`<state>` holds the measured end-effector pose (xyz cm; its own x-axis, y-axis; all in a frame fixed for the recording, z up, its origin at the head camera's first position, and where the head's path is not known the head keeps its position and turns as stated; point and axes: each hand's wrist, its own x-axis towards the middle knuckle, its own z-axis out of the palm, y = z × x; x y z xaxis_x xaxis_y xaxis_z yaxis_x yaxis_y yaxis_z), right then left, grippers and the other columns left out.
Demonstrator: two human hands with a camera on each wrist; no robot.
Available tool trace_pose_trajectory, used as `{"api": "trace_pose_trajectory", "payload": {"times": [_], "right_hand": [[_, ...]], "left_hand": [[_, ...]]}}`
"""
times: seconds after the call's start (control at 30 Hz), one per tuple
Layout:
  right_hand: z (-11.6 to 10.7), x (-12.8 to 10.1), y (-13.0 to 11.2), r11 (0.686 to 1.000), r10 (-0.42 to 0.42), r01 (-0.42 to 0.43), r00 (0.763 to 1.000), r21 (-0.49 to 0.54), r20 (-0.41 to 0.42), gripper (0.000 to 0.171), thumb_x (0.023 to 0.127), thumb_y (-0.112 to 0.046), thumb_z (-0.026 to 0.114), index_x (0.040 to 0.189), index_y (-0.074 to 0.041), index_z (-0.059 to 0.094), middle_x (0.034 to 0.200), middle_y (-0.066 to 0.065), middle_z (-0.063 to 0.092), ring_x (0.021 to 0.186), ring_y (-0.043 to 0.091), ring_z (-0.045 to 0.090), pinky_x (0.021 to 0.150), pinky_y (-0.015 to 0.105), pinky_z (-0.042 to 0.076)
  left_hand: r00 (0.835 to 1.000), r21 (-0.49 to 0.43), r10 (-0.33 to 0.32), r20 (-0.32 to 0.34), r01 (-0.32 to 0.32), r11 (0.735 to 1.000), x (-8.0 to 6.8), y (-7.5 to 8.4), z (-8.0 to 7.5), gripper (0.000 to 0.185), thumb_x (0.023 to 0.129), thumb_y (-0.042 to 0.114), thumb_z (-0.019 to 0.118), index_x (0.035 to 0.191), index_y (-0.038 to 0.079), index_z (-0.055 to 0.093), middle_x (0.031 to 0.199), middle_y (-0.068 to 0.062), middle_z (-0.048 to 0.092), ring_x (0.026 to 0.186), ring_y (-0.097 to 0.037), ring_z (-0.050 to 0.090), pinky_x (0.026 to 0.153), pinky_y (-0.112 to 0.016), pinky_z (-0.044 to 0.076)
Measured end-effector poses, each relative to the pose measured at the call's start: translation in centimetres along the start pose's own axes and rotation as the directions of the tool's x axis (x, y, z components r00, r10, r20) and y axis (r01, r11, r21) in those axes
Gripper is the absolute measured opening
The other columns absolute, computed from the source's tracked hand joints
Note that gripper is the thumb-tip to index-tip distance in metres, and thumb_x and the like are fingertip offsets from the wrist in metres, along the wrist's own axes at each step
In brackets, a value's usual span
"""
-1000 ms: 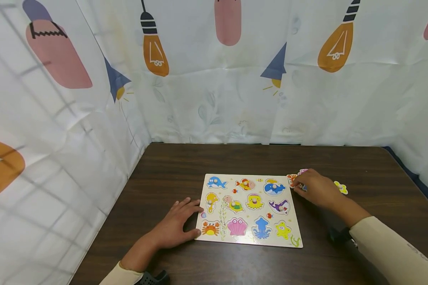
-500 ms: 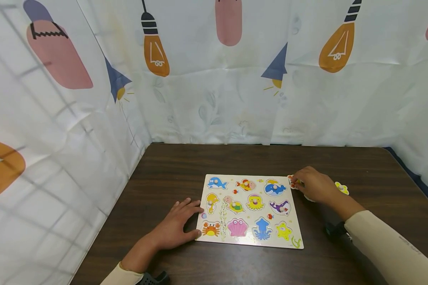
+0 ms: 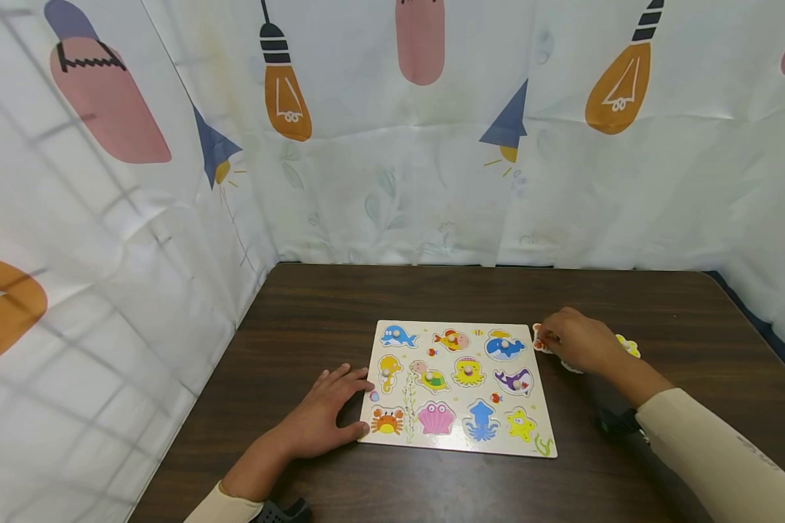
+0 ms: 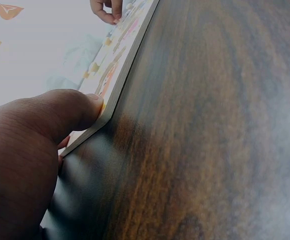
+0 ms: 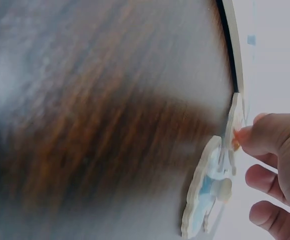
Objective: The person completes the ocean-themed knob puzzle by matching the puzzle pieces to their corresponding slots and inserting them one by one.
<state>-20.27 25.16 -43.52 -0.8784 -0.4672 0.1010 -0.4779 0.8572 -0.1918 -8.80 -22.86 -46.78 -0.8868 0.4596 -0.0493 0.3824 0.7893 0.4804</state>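
A wooden sea-animal puzzle board [image 3: 461, 325] lies flat on the dark table, with pegged animal pieces seated in its slots. My left hand [image 3: 327, 410] lies flat on the table, its thumb [image 4: 80, 110] pressed against the board's near left corner [image 4: 107, 102]. My right hand [image 3: 578, 341] sits just past the board's far right corner, over loose pieces. Its thumb and fingers [image 5: 265, 140] pinch a red-orange piece [image 3: 538, 338] [image 5: 235, 117] at its peg. A blue-and-white piece [image 5: 207, 192] with a peg lies right beside it.
A yellow loose piece [image 3: 629, 346] lies right of my right hand, and a pale piece edge [image 3: 570, 367] shows under it. The wooden table [image 3: 432, 290] is walled by a printed curtain [image 3: 392, 145] at the back and both sides.
My right hand has drifted slightly nearer and to the right with the red-orange piece, now covering the pink piece seen earlier. The left hand and board have not moved.
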Motion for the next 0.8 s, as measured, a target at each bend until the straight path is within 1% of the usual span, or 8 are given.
{"api": "trace_pose_trajectory", "payload": {"times": [0.17,0.23,0.37,0.5,0.63,0.8], "right_hand": [[-0.3,-0.6,0.2,0.999,-0.027,0.026,0.999,-0.019,-0.022,0.012,0.086,-0.013,0.082,0.089,-0.023,0.075,0.087,-0.011,0.064,0.085,0.016,0.054,0.055,0.030,0.049],[-0.5,-0.9,0.3,0.999,-0.040,0.039,0.999,-0.023,-0.019,0.012,0.086,-0.013,0.082,0.090,-0.022,0.076,0.086,-0.010,0.065,0.083,0.016,0.053,0.055,0.030,0.048],[-0.7,-1.6,0.4,0.999,-0.042,0.042,0.999,-0.028,-0.007,0.010,0.086,-0.015,0.082,0.091,-0.022,0.077,0.090,-0.007,0.069,0.081,0.016,0.053,0.055,0.030,0.046],[-0.7,-2.4,0.3,0.999,-0.043,0.043,0.999,-0.025,0.000,0.008,0.086,-0.019,0.082,0.090,-0.023,0.077,0.090,-0.008,0.068,0.078,0.013,0.052,0.055,0.030,0.045],[-0.6,-3.4,0.2,0.998,-0.068,0.068,0.998,-0.013,-0.002,0.008,0.085,-0.019,0.083,0.088,-0.024,0.076,0.084,-0.012,0.062,0.077,0.011,0.051,0.059,0.031,0.047],[-0.5,-4.8,-0.4,0.995,-0.101,0.101,0.995,-0.001,-0.004,0.010,0.084,-0.021,0.085,0.087,-0.025,0.077,0.083,-0.017,0.061,0.079,0.010,0.052,0.062,0.031,0.048]], "left_hand": [[1.000,0.011,-0.015,0.002,0.015,1.000,0.0,0.1,0.0,0.057,0.091,0.045,0.075,0.142,0.029,0.055,0.160,0.005,0.039,0.154,-0.028,0.021,0.123,-0.056,0.011],[1.000,0.008,-0.012,0.002,0.012,1.000,0.0,0.2,-0.1,0.057,0.091,0.045,0.075,0.142,0.028,0.055,0.160,0.005,0.039,0.154,-0.028,0.021,0.123,-0.057,0.011],[1.000,-0.001,-0.002,0.002,0.002,1.000,0.1,0.2,-0.2,0.057,0.091,0.046,0.074,0.142,0.027,0.056,0.160,0.003,0.040,0.153,-0.031,0.022,0.122,-0.060,0.011],[1.000,-0.004,-0.001,0.009,0.001,1.000,0.2,0.3,-0.2,0.057,0.091,0.047,0.074,0.142,0.027,0.056,0.160,0.003,0.040,0.153,-0.032,0.022,0.122,-0.061,0.010],[1.000,-0.002,0.001,0.012,-0.001,1.000,0.2,0.3,-0.1,0.057,0.092,0.047,0.073,0.142,0.027,0.056,0.160,0.003,0.039,0.153,-0.032,0.022,0.122,-0.061,0.010],[1.000,0.000,0.009,0.005,-0.009,1.000,0.1,0.2,-0.2,0.057,0.091,0.045,0.074,0.142,0.026,0.056,0.160,0.001,0.039,0.153,-0.033,0.022,0.122,-0.061,0.011]]}}
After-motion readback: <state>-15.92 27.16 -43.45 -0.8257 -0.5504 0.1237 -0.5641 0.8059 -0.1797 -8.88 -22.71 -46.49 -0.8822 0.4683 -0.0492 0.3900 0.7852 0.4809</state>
